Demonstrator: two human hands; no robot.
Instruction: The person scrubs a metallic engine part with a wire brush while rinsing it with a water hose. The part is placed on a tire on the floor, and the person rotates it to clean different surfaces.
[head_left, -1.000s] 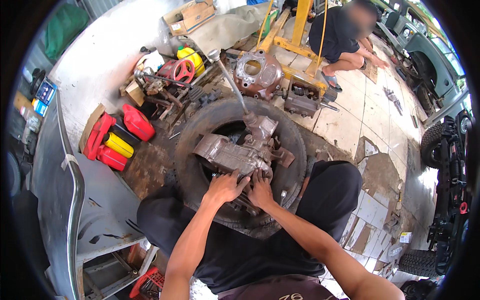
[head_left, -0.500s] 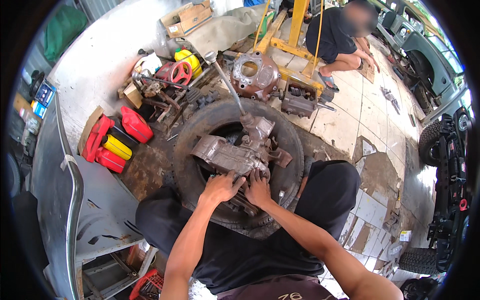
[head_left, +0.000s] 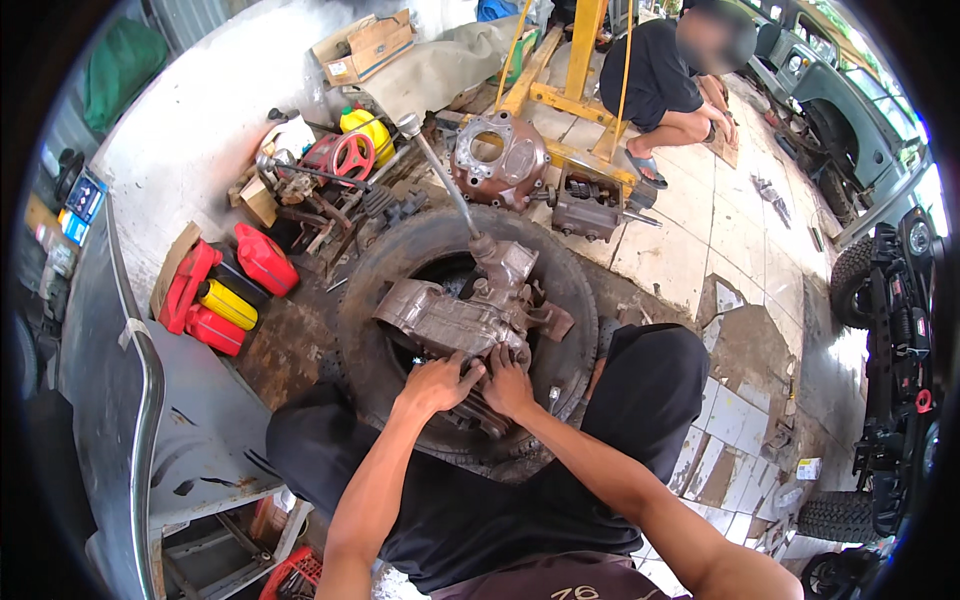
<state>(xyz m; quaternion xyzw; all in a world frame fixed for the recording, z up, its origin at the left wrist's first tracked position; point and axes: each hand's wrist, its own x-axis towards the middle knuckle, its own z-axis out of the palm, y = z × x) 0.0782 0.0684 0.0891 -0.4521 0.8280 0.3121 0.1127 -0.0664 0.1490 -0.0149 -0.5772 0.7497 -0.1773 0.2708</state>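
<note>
A brown, greasy metal gearbox [head_left: 445, 318] with a long shift lever [head_left: 440, 172] rests on a tyre [head_left: 375, 265] lying flat between my knees. Both hands are at the gearbox's near lower edge. My left hand [head_left: 436, 385] bends its fingers against the underside, their tips partly hidden by the housing. Close beside it, my right hand [head_left: 508, 386] curls its fingers over the same edge, right of the middle. Below my hands, a ribbed metal part shows within the tyre's opening; whether it joins the gearbox I cannot tell.
Beyond the tyre lie a round bell housing [head_left: 497, 160] and an open gear case [head_left: 588, 205], near a yellow steel stand [head_left: 583, 60]. Red jerrycans [head_left: 266, 258] stand left. Another person [head_left: 660, 85] squats at the back right. A grey panel [head_left: 205, 420] borders my left.
The whole view has shifted slightly. Both hands stay at the gearbox's near edge, with only a small change in the fingers. The squatting person's hands have moved a little.
</note>
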